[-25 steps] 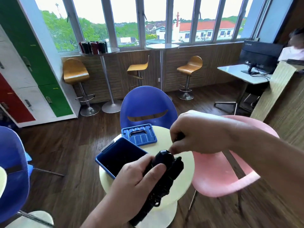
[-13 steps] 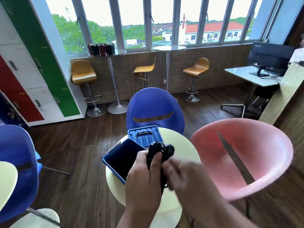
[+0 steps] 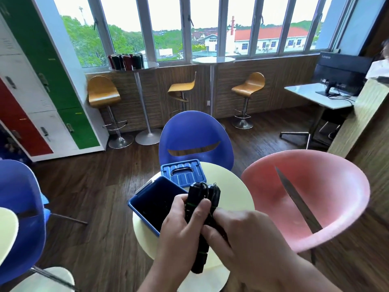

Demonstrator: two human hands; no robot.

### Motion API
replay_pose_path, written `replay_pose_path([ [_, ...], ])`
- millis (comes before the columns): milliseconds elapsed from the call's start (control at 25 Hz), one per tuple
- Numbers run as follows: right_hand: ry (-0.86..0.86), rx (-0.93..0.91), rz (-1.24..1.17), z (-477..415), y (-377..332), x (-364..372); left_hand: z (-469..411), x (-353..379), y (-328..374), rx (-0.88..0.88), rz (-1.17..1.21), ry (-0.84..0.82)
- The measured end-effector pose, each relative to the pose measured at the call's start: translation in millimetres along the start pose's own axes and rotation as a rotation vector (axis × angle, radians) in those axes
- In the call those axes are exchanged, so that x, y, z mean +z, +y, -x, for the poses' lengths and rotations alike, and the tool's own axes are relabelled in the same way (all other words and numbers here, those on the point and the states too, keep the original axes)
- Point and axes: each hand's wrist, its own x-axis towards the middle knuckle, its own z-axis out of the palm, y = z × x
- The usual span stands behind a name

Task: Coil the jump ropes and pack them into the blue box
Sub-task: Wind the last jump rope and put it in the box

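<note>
The left hand [image 3: 181, 226] wraps its fingers and thumb round the black jump rope [image 3: 193, 193], holding the two handles together and upright. The right hand [image 3: 248, 239], which a second ago reached over the top of the bundle, has dropped beside the left, its fingertips curled against the handles' right side. The bundle has also swung from a slant to nearly vertical. The cord itself is hidden behind the fingers, so it may be fully wound, but that cannot be confirmed.

Just left of the bundle stands the blue box [image 3: 153, 197], open, with its lid [image 3: 182, 172] lying flat beyond it on the round cream table [image 3: 231, 186]. With both hands now closing the bundle, the coiling looks nearly finished, and lowering it into the box appears to come next.
</note>
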Motion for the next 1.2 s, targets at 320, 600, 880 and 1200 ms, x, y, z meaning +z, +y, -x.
replay_pose_path([
  [320,-0.045,0.031,-0.152,1.0,6.1,-26.1,0.4,-4.1,-3.0,-0.087,0.164,-0.079],
  [600,-0.029,0.23,-0.705,11.9,14.8,-18.6,-0.8,-4.9,-3.3,-0.137,0.272,-0.069],
  [880,0.034,0.538,-1.096,4.6,34.5,8.1,-3.2,-3.0,-8.8,-0.3,0.394,-0.069],
  [1200,-0.133,0.725,-1.453,3.6,24.8,68.9,7.1,19.9,-15.5,-0.352,0.754,-0.182],
])
